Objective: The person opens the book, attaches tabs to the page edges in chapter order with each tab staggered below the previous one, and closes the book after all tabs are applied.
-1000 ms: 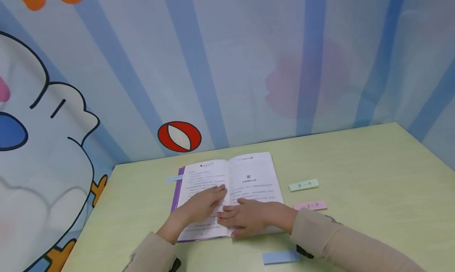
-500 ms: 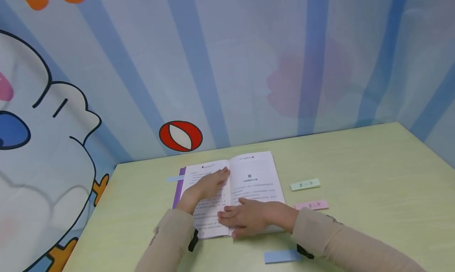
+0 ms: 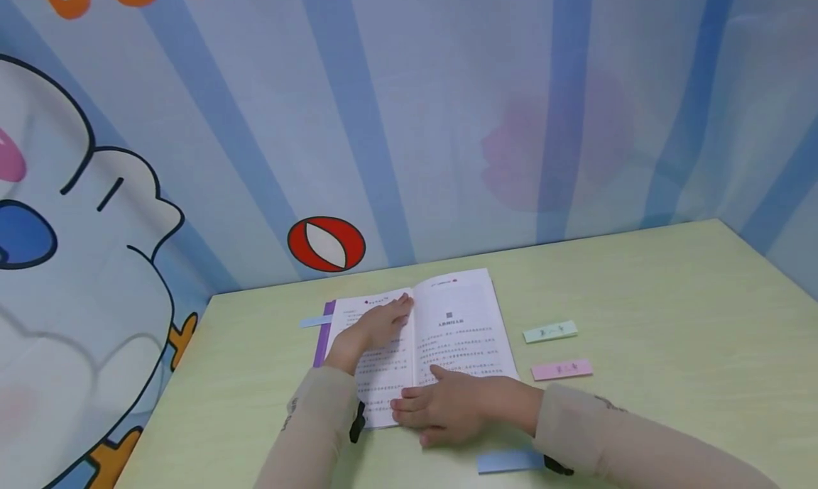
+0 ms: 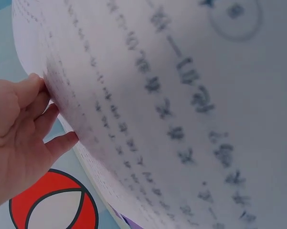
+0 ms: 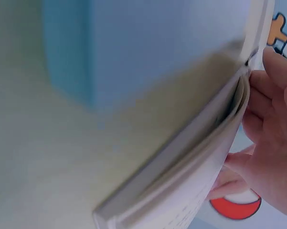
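Observation:
An open book (image 3: 463,347) with printed pages and a purple cover edge lies on the table. My left hand (image 3: 377,327) rests on the left page, fingers straight and touching the upper part of the centre fold. Lower down, my right hand (image 3: 452,407) presses flat across the fold at the book's bottom edge. In the left wrist view, my left hand's fingertips touch the curved page (image 4: 129,105). The right wrist view has my right hand (image 5: 267,124) against the lower end of the spine, with the page edges (image 5: 181,167) seen from below.
A pale blue tab (image 3: 316,321) sticks out from the book's left side. Right of the book lie a green paper slip (image 3: 550,331) and a pink slip (image 3: 562,370), both with handwriting. A blue slip (image 3: 510,462) lies near my right sleeve. A patterned wall (image 3: 447,120) stands behind the table.
My left hand has moved up along the fold towards the top of the book. My right hand has slid slightly down to the bottom edge, and more of the pink slip shows.

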Demonstrator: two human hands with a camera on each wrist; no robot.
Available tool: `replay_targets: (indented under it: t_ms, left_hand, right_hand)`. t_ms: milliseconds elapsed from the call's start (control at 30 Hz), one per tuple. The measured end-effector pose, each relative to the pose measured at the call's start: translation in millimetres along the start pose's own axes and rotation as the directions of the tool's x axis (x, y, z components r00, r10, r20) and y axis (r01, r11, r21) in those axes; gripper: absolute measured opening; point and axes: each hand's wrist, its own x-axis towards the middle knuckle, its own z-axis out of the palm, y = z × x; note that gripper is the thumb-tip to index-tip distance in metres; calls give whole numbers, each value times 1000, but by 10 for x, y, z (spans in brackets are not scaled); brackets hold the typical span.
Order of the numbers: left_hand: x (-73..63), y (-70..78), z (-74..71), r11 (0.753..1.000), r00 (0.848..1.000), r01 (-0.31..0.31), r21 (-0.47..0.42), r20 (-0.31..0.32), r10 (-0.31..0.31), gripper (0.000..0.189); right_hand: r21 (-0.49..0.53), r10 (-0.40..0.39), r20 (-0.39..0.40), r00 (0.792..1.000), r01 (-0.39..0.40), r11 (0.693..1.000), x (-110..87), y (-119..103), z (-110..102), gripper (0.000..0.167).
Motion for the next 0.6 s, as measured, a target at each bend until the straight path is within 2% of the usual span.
replay_targets:
  t_ms: [167,267,433,500,600]
  left_hand:
    - [-10,-12,3,999,999,-49,20,-18,49,48]
    - [-9,-18,6,998,998,-62,24,-15,62,48]
    - [18,11,-23,977,990,-129,168,-34,136,44]
    - [39,38,-34,971,987,-134,198,-59,149,40]
    - [46,99,-37,979,989,-106,174,-84,122,38]
  right_hand:
    - [-12,-30,1,1000,30,999,-6,-78,9,51]
    - [19,-28,6,1000,28,999,-6,-78,9,52]
    - [116,-30,-10,1000,31,993,-9,-38,0,52]
    - [155,-31,-24,999,35,987,-10,-17,-5,51]
    - [194,-47,-49,998,56,979,-11,7,-5,49]
